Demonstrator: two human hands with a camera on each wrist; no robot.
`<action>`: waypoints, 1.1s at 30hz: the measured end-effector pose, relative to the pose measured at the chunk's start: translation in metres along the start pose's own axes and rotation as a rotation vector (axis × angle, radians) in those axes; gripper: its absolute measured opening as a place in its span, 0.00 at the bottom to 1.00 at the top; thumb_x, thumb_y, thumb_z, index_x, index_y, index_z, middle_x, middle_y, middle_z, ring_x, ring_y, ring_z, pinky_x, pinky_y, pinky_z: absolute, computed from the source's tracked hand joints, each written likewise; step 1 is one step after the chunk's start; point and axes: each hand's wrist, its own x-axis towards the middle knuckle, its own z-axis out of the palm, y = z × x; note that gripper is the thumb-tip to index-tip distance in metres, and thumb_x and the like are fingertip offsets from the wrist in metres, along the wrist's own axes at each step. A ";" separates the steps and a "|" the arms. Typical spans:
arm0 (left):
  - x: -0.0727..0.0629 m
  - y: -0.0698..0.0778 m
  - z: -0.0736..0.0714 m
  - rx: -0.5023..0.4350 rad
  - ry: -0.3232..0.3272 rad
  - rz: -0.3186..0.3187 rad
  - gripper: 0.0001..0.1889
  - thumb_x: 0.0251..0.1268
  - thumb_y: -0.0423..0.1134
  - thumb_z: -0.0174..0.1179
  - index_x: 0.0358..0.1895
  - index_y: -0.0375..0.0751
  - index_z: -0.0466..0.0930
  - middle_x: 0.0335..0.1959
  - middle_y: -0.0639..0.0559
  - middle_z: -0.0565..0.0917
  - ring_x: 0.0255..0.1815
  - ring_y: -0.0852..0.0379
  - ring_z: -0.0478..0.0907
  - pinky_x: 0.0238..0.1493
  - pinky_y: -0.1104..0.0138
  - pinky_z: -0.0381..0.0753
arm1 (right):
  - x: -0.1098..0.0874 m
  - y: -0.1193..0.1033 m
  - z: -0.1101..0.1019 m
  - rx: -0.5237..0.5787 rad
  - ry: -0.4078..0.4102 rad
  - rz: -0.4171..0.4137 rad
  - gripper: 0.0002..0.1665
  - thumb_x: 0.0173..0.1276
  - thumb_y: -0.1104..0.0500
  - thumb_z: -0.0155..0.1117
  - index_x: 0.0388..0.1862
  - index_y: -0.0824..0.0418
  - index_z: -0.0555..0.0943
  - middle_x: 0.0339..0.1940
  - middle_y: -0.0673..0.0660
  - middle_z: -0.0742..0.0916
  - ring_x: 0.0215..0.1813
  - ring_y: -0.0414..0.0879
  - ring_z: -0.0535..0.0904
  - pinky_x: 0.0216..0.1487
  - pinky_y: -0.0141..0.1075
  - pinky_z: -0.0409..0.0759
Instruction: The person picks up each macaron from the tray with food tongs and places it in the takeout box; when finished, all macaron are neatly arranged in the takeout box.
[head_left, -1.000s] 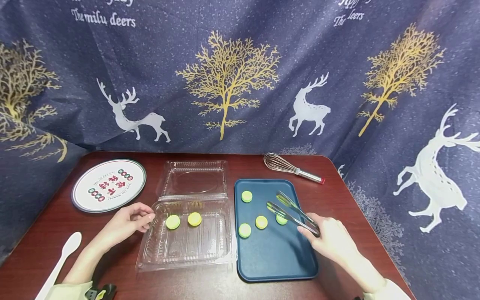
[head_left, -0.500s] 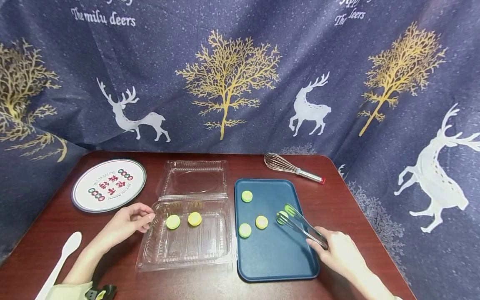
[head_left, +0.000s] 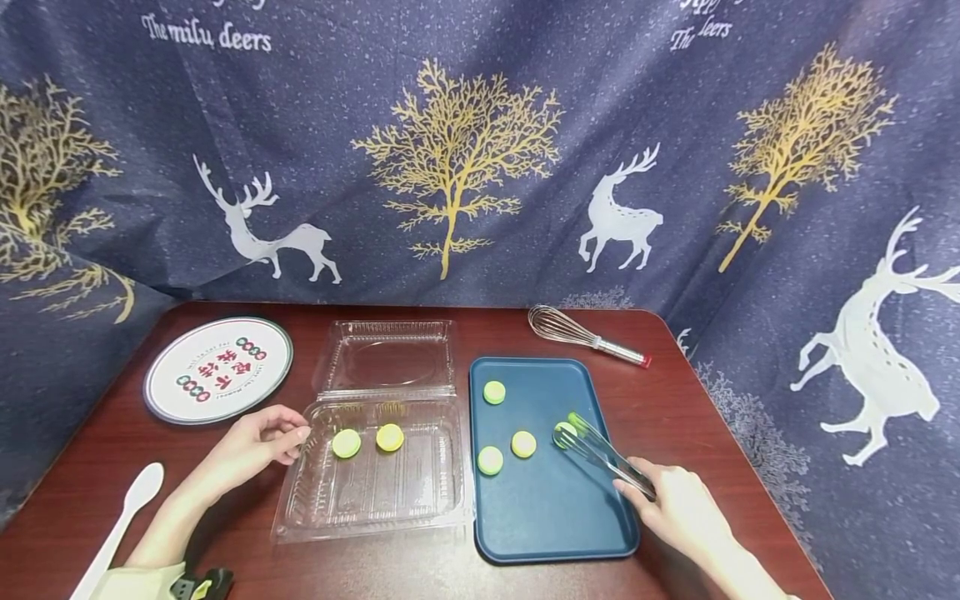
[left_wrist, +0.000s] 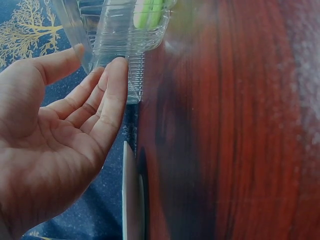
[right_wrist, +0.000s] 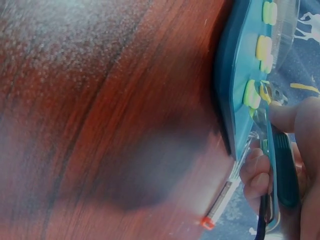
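My left hand (head_left: 264, 442) is at the left rim of a clear plastic clamshell container (head_left: 375, 500), thumb over the rim and fingers beneath it. Inside the container sit a green macaron (head_left: 346, 443) and a yellow macaron (head_left: 389, 437). My right hand (head_left: 678, 504) grips metal tongs (head_left: 611, 462) with dark handles, over the right side of a blue tray (head_left: 555, 517). The tong tips stand on either side of a green macaron (head_left: 566, 433) on the tray. A yellow macaron (head_left: 523, 444) and two green macarons, one at the back (head_left: 493, 392) and one nearer (head_left: 490, 460), lie to its left.
The container's lid (head_left: 390, 362) lies folded back behind its base. An oval plate (head_left: 217, 371) and a white spoon (head_left: 123, 517) are on the left. A whisk (head_left: 585, 335) lies behind the tray, and a patterned cloth (head_left: 480, 167) hangs behind the table.
The right hand and tongs have come right and toward me, with the tips lowered around the green macaron and drawn closer together. The left hand stays at the rim.
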 end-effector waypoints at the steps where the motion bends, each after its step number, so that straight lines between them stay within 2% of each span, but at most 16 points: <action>1: 0.000 0.000 0.000 0.000 0.002 0.002 0.14 0.70 0.38 0.62 0.48 0.27 0.76 0.34 0.43 0.84 0.30 0.55 0.83 0.33 0.63 0.86 | 0.000 0.000 0.000 -0.001 0.002 -0.002 0.21 0.60 0.48 0.76 0.49 0.58 0.86 0.35 0.50 0.89 0.36 0.51 0.86 0.38 0.51 0.84; 11: 0.000 -0.001 0.000 0.007 0.003 -0.005 0.15 0.70 0.38 0.62 0.48 0.27 0.76 0.34 0.43 0.84 0.30 0.55 0.83 0.33 0.63 0.86 | -0.001 0.000 0.001 0.012 0.008 0.009 0.23 0.62 0.47 0.74 0.50 0.59 0.87 0.39 0.55 0.90 0.41 0.54 0.87 0.42 0.54 0.84; 22: -0.001 -0.003 0.001 -0.007 0.010 0.016 0.14 0.70 0.37 0.63 0.48 0.27 0.76 0.33 0.42 0.83 0.29 0.56 0.83 0.32 0.63 0.86 | -0.001 0.000 0.002 0.014 0.000 0.018 0.24 0.63 0.48 0.73 0.52 0.61 0.86 0.42 0.56 0.90 0.44 0.56 0.87 0.44 0.55 0.83; 33: -0.001 -0.002 0.000 -0.012 0.006 0.009 0.15 0.70 0.38 0.63 0.48 0.27 0.76 0.34 0.43 0.83 0.30 0.56 0.83 0.33 0.64 0.86 | 0.010 -0.007 -0.006 0.031 0.025 -0.036 0.23 0.63 0.48 0.73 0.52 0.61 0.86 0.41 0.56 0.90 0.42 0.54 0.87 0.42 0.53 0.84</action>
